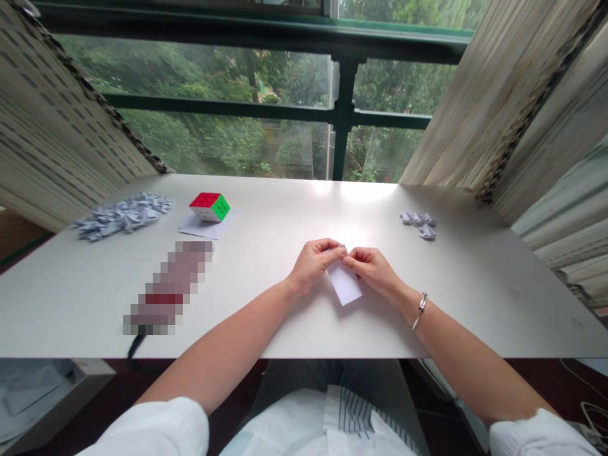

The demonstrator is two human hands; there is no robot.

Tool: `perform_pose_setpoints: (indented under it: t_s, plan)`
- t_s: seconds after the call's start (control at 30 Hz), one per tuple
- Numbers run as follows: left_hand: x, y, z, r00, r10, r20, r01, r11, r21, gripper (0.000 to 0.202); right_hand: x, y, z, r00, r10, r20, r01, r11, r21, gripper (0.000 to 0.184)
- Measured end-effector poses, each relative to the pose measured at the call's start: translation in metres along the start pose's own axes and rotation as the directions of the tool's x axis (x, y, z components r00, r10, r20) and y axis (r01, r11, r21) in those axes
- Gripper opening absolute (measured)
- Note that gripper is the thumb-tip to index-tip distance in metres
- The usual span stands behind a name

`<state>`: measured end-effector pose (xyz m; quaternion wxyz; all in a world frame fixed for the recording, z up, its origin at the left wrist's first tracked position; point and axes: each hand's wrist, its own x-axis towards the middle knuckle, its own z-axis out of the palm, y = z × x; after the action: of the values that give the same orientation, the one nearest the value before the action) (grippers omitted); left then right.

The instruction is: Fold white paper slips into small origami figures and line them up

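Note:
A small white slip of paper (345, 285) lies on the white table (285, 316) in front of me. My left hand (316, 261) and my right hand (373, 266) meet over its far end, fingers curled and pinching the paper's top edge. A silver bracelet sits on my right wrist. The lower part of the paper lies flat between my wrists.
A heap of folded paper pieces (121, 215) lies at the far left. A colourful puzzle cube (209, 206) rests on a paper sheet. A few folded pieces (418, 223) lie at the far right. A blurred object (168, 288) lies near the left front edge.

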<state>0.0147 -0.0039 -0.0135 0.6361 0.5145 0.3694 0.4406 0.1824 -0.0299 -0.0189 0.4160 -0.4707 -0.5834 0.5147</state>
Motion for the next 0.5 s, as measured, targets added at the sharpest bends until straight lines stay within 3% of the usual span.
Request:
perform_pose_setpoints:
  t_s: [0.2,0.37,0.5]
  plan:
    - [0.001,0.001,0.001,0.998,-0.023,-0.051,0.020,0.997,-0.069,0.023,-0.001,-0.007,0.002,1.000,0.031,0.001,-0.031,0.998,0.059,0.043]
    - [0.010,0.004,-0.011,0.972,0.006,-0.236,-0.044,0.986,-0.158,0.027,-0.002,-0.005,0.002,0.989,0.125,0.077,-0.129,0.990,0.057,0.042]
    - [0.013,0.007,-0.018,0.961,0.013,-0.276,-0.058,0.986,-0.156,0.031,-0.003,-0.001,0.001,0.982,0.138,0.127,-0.146,0.987,0.059,0.041]
